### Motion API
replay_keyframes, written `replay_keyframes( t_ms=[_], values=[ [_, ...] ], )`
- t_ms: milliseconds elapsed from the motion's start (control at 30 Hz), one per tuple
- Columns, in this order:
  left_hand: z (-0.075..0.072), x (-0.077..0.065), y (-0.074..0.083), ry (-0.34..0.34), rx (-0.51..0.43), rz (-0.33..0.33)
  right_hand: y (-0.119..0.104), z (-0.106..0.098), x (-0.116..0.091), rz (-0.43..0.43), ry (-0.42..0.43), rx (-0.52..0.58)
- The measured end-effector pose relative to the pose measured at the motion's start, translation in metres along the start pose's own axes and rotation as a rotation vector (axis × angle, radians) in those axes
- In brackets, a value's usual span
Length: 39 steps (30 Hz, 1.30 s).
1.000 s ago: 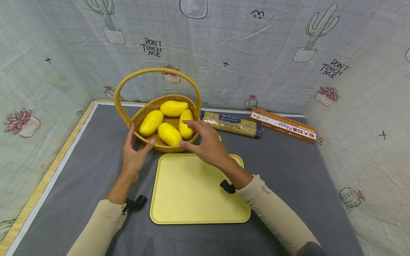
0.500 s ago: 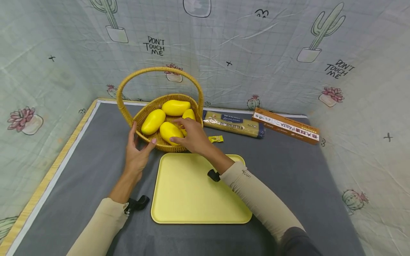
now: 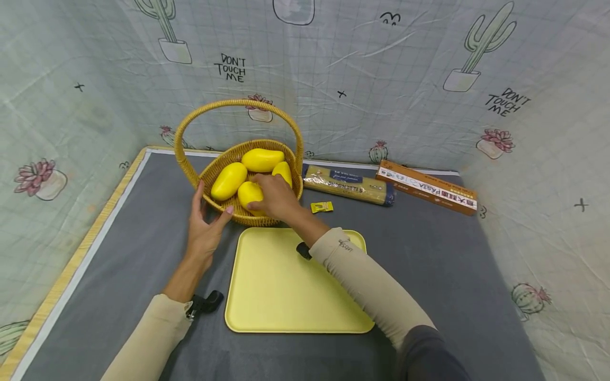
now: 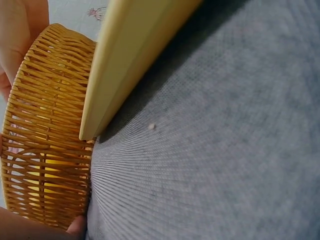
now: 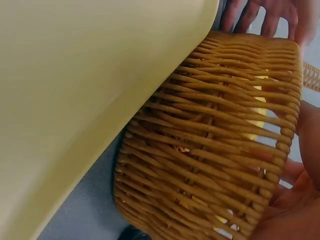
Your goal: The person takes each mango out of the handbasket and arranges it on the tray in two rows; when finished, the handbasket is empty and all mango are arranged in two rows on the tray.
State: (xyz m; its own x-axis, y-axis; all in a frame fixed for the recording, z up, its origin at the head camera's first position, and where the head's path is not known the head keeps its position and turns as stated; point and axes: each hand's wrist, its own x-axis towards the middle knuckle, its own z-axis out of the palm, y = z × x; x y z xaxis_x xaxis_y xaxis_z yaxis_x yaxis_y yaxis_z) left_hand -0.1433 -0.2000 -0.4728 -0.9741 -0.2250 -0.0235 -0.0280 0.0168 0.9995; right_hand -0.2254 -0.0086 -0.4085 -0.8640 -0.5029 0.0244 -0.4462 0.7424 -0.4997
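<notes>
Near the back edge of the worktop [image 3: 443, 275], which stretches well right of the tray [image 3: 281, 286], stands the basket [image 3: 250, 219], left grip [image 3: 202, 230] spread wide against its side — inside, the right grip [image 3: 276, 194] curls round the front fruit [image 3: 247, 194], half covering it; a sleeve [image 3: 371, 280] hides part of the tray's right edge

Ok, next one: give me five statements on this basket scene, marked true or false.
1. The basket holds four yellow fruits. True.
2. The left grip touches the basket. True.
3. The right grip is on the basket's handle. False: its thumb and fingers are around the front fruit.
4. The small yellow packet lies on the tray. False: it lies on the gray cloth.
5. In the head view, the spaghetti pack lies left of the pasta box. True.
</notes>
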Motion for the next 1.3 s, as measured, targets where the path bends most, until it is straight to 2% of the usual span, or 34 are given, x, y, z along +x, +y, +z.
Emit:
replay_keyframes(
  t_ms=[167, 433, 833, 1133, 1300],
  values=[
    [0.001, 0.001, -0.002, 0.006, -0.008, 0.005, -0.002, 0.006, 0.003, 0.002, 0.011, -0.071],
    [0.002, -0.002, 0.000, -0.009, -0.002, 0.008, 0.002, 0.009, 0.001, -0.025, 0.040, -0.054],
    [0.000, -0.003, 0.002, -0.017, -0.003, 0.019, 0.004, 0.001, -0.010, -0.028, 0.157, 0.142],
    [0.000, -0.001, 0.001, -0.006, 0.001, 0.029, -0.003, -0.017, -0.021, -0.104, 0.257, 0.245],
    [-0.001, -0.001, 0.000, -0.012, 0.011, 0.028, -0.005, -0.028, -0.029, -0.134, 0.277, 0.304]
  ],
)
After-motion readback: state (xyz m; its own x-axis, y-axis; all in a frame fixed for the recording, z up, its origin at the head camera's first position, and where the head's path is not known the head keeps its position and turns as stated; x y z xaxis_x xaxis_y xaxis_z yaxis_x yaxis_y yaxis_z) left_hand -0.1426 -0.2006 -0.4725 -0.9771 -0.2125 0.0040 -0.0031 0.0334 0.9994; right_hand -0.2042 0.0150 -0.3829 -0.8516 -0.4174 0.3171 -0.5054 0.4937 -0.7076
